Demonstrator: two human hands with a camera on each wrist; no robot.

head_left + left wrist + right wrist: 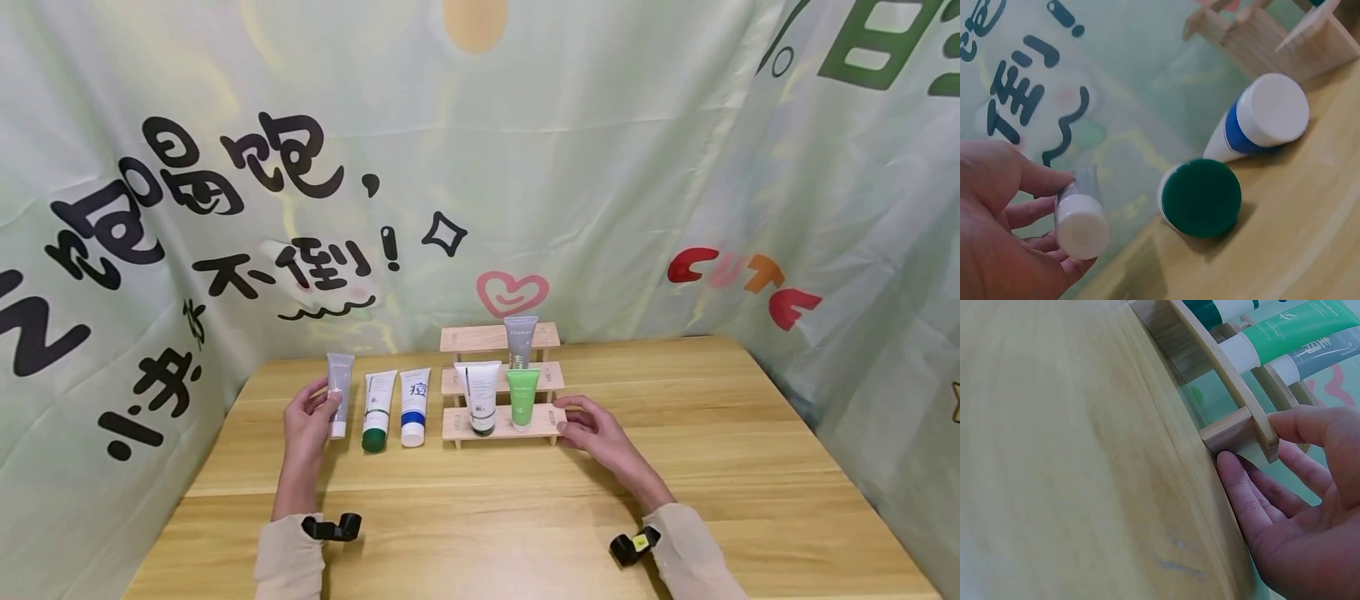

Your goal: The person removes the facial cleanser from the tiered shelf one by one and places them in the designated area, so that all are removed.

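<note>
My left hand (306, 421) grips a slim grey-lilac squeeze tube (340, 398) between thumb and fingers, its white cap (1082, 228) pointing down. Right of it on the table stand a white tube with a green cap (377, 412) and a white tube with a blue band (414, 408). My right hand (600, 437) holds the right end of the lowest step of a three-tier wooden rack (447, 427), thumb and fingers at the step's end and leg (1229, 430). That step bears a white tube (480, 396) and a green tube (522, 396); a grey-blue tube (520, 337) stands behind them.
The wooden table (480, 508) runs up to a printed cloth backdrop (600, 183) at the back and sides. The rack stands near the table's back edge. A black wrist camera (330, 527) is strapped to each forearm.
</note>
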